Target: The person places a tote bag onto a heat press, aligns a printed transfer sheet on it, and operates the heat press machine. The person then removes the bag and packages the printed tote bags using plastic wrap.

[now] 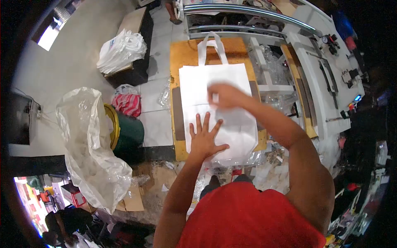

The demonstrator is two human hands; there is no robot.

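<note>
A white tote bag [240, 82] lies flat on a yellow-brown board [235, 47], its two handles pointing away from me. My left hand [205, 135] rests on the lower part of the bag with its fingers spread. Over the middle of the bag is my right hand [225, 96], smeared by motion; its fingers look bent, and whether they hold anything is unclear. A crease runs across the bag between the hands. Clear plastic [248, 159] shows at the bag's near edge.
A white machine frame [308, 53] with metal rollers [252, 14] stands behind and right. To the left are a dark green bin [131, 131], a large plastic sack [89, 153] and a stack of white bags [122, 51] on a box. A person's foot [175, 20] shows at the top.
</note>
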